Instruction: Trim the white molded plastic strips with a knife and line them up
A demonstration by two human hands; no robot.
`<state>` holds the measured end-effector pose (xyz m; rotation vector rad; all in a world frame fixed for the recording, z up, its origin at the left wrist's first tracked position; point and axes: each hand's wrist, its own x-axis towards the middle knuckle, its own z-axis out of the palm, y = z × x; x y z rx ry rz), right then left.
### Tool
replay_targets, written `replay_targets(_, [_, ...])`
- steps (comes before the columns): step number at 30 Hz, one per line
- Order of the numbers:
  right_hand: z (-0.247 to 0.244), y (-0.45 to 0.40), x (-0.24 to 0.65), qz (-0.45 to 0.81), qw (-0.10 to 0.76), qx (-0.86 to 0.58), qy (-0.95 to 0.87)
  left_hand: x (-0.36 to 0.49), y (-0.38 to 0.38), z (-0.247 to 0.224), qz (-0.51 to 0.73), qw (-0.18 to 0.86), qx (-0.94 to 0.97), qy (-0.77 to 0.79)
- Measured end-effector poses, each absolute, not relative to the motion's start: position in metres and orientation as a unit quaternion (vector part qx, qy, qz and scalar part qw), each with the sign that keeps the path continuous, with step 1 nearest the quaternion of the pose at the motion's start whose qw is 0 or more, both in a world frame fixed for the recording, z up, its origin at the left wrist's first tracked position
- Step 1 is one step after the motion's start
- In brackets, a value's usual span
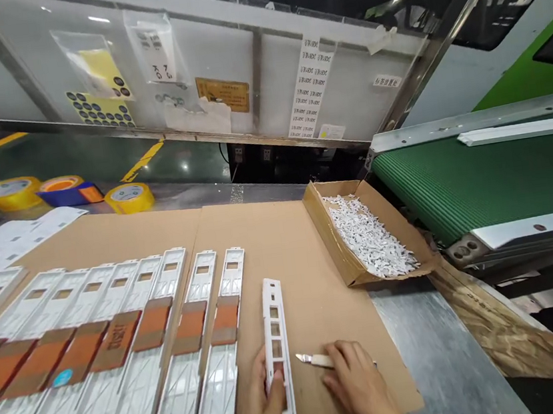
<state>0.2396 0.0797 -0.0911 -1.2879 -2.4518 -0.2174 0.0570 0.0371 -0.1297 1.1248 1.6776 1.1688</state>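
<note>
A long white plastic strip with a row of rectangular openings stands on edge over the cardboard, its far end pointing away from me. My left hand grips its near part, thumb on the right side. To the right, my right hand is closed around the pale handle of a small trimming knife. The knife's blade points left toward the strip, with a gap between them. Left of my hands, several white plastic panels lie side by side, with orange-brown blocks across them.
A cardboard box of small white plastic scraps sits at the right, by a green conveyor belt carrying a white part. Tape rolls stand at the back left. Brown paper hangs beyond the metal table edge.
</note>
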Motion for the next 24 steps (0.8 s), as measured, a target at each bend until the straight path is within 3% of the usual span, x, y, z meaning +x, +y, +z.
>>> replay_targets(9, [-0.117,0.077,0.265,-0.018,0.196,-0.576,-0.793,0.066,0.021,-0.133,0.304,0.099,0.615,0.721])
replay_targets(16, [-0.094,0.094,0.246,0.051,0.164,-0.562,-0.809,0.052,0.062,-0.101,0.180,-0.073,0.778,0.598])
replay_targets(24, [-0.083,0.111,0.237,0.043,0.091,-0.524,-0.846,0.069,0.031,-0.142,0.175,-0.038,0.758,0.627])
